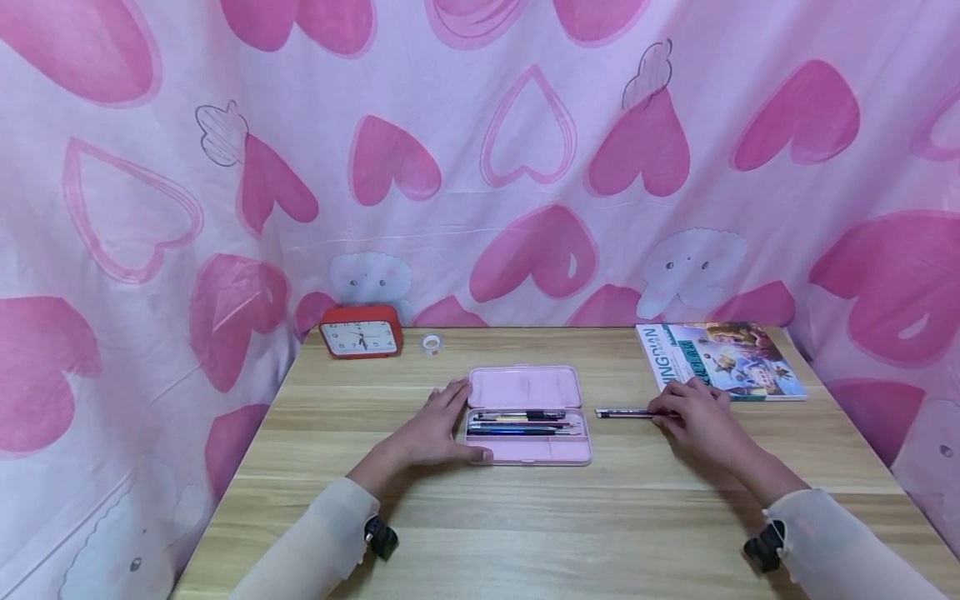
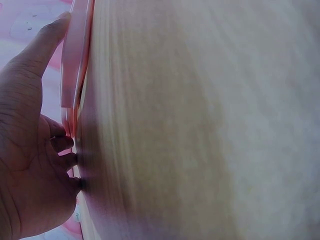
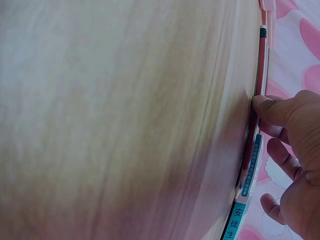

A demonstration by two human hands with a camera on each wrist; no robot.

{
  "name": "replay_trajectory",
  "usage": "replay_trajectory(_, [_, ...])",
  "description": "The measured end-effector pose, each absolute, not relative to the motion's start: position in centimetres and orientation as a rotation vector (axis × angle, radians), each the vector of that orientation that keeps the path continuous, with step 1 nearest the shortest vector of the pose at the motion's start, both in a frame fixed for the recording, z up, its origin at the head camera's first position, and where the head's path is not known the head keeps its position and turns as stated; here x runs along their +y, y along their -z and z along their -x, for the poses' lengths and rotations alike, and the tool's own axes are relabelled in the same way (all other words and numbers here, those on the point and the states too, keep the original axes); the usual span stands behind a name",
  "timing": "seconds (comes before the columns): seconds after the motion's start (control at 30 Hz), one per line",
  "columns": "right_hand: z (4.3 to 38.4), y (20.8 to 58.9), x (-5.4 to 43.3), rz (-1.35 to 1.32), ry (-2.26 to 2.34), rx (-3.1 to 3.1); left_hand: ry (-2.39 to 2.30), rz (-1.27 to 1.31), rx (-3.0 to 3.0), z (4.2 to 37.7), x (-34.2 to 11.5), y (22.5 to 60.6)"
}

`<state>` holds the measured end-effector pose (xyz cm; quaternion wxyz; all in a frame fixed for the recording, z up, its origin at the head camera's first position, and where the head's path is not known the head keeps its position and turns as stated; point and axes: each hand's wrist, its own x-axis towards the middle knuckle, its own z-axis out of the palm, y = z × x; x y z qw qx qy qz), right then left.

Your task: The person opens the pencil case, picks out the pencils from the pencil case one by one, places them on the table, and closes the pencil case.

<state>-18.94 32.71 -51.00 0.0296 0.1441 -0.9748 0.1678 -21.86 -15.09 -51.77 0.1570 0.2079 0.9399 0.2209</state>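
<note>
A pink pencil case [image 1: 525, 388] lies with its lid raised back on the table, with several pens and pencils [image 1: 517, 423] in its rear compartment. My left hand [image 1: 431, 429] rests at the case's left end, its thumb [image 2: 42, 42] straight along the front corner and the other fingers by the lid's left edge. To the right of the case, my right hand [image 1: 693, 417] pinches a red and black pencil [image 3: 260, 65] between thumb and fingers, low over the table. The pencil's pale end with a black band points toward the case; part of it is hidden under the fingers.
Behind my right hand lies a book [image 1: 738, 362] with a colourful cover. A red alarm clock [image 1: 362, 332] and a small tape roll [image 1: 431, 343] stand at the back left. A pink heart-patterned curtain [image 1: 450, 167] hangs behind the wooden table [image 1: 525, 533].
</note>
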Motion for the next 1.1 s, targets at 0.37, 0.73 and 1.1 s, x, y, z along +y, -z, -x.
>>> replay_trajectory(0.37, [19.0, 51.3, 32.7, -0.450, -0.497, -2.987, -0.635, -0.587, 2.691, 21.9, -15.1, 51.9])
replay_trajectory(0.73, [19.0, 51.0, 32.5, -0.440, -0.528, -2.989, -0.644, -0.577, 2.689, 21.8, -15.1, 51.7])
replay_trajectory(1.1, [19.5, 49.8, 30.9, -0.521, -0.484, -2.896, -0.638, -0.580, 2.688, 21.8, -15.1, 51.7])
